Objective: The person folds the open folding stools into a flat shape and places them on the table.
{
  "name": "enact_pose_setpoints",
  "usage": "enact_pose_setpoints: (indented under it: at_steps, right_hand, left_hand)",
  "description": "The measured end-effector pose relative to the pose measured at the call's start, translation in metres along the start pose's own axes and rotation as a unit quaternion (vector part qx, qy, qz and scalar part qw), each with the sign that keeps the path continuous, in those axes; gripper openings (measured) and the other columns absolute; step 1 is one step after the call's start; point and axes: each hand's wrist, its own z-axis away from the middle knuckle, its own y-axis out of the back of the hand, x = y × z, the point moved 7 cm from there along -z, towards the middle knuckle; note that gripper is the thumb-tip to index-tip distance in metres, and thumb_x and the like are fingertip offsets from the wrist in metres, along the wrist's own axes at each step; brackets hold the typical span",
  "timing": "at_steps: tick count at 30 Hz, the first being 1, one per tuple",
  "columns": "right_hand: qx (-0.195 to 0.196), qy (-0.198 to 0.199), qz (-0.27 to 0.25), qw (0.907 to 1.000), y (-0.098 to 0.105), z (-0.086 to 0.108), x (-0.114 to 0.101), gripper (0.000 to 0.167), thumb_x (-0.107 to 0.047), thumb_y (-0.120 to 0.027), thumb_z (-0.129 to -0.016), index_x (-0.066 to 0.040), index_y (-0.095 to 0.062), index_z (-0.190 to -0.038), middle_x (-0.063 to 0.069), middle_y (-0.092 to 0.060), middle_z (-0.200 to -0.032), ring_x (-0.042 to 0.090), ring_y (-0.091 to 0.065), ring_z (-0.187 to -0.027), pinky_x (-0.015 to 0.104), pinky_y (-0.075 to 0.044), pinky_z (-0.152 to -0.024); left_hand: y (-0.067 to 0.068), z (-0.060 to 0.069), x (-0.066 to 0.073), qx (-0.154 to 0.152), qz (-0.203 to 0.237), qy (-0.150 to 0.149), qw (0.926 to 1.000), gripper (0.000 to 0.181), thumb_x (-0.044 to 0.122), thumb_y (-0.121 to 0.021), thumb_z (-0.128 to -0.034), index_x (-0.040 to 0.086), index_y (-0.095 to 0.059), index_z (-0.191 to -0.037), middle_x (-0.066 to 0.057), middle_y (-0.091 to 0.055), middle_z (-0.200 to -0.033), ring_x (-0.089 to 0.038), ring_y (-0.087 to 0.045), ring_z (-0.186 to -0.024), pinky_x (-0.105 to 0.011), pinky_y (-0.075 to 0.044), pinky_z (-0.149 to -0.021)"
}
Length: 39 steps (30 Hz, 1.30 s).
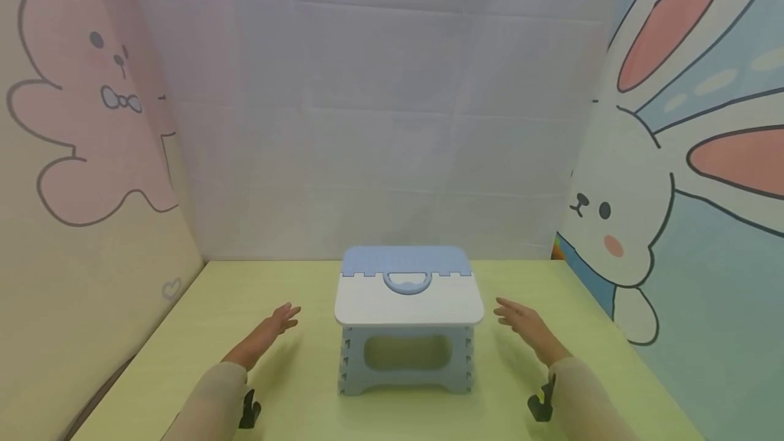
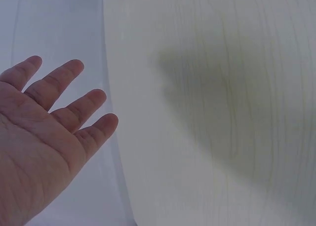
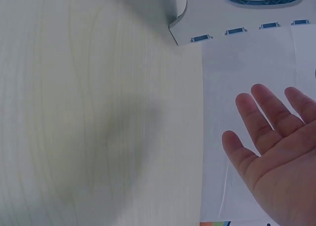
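A folding step stool with a white and blue top stands unfolded on the table. Its blue carry handle lies across the top, and its grey-blue legs have an oval opening. To the stool's left hovers my left hand, fingers spread and holding nothing. On the other side my right hand is likewise held above the table, apart from the stool. In the left wrist view the left palm faces the camera. The right wrist view catches the right palm and part of the stool's side.
The light wood-grain table carries the stool near its middle. A white sheet closes off the back. Side panels show a pink cartoon animal at left and a white rabbit at right.
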Motion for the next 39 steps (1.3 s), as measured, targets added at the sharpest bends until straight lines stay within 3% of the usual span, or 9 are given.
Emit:
enact_pose_setpoints:
  at_steps: [6,13,20,29,39]
  right_hand:
    - [0.003,0.014,-0.015,0.9998,-0.008,0.007,-0.009,0.055,-0.027,-0.042,-0.103,0.008,-0.032,-0.144,0.030,-0.038,-0.143,0.042,-0.048,-0.123,0.055,-0.031,-0.105]
    - [0.007,0.030,-0.040,0.9987,-0.012,0.010,-0.014,0.055,-0.028,-0.041,-0.103,0.008,-0.032,-0.144,0.029,-0.043,-0.140,0.041,-0.048,-0.124,0.054,-0.031,-0.106]
    - [0.005,0.034,-0.056,0.9979,-0.012,0.013,-0.014,0.056,-0.027,-0.041,-0.104,0.008,-0.029,-0.145,0.028,-0.046,-0.138,0.041,-0.047,-0.125,0.053,-0.030,-0.107]
    - [0.018,0.017,-0.069,0.9973,-0.016,0.013,-0.016,0.054,-0.027,-0.042,-0.102,0.008,-0.033,-0.143,0.028,-0.047,-0.137,0.039,-0.050,-0.122,0.051,-0.034,-0.105]
    - [0.022,0.020,-0.084,0.9960,-0.019,0.014,-0.021,0.053,-0.025,-0.043,-0.102,0.009,-0.036,-0.142,0.029,-0.048,-0.136,0.039,-0.050,-0.122,0.051,-0.035,-0.105]
  left_hand:
    - [-0.002,0.008,0.001,-0.006,0.007,0.011,0.9999,0.075,0.056,-0.013,-0.1006,0.001,-0.022,-0.150,-0.029,-0.031,-0.147,-0.052,-0.014,-0.137,-0.072,-0.002,-0.102]
    - [-0.005,0.011,0.010,-0.003,0.014,-0.031,0.9994,0.071,0.048,-0.007,-0.1021,-0.004,-0.022,-0.148,-0.032,-0.032,-0.144,-0.054,-0.018,-0.134,-0.072,-0.014,-0.101]
    - [-0.005,0.014,0.008,-0.001,0.024,-0.024,0.9994,0.072,0.050,-0.007,-0.1019,-0.002,-0.022,-0.149,-0.031,-0.031,-0.146,-0.053,-0.016,-0.135,-0.071,-0.011,-0.103]
    - [-0.015,0.012,0.016,-0.006,0.029,-0.043,0.9987,0.067,0.043,-0.009,-0.1034,-0.005,-0.022,-0.148,-0.032,-0.032,-0.144,-0.055,-0.019,-0.133,-0.072,-0.016,-0.101]
    - [-0.021,0.007,0.013,-0.002,0.009,-0.019,0.9998,0.064,0.043,-0.031,-0.1032,-0.001,-0.026,-0.149,-0.026,-0.035,-0.147,-0.050,-0.023,-0.135,-0.067,-0.016,-0.105]
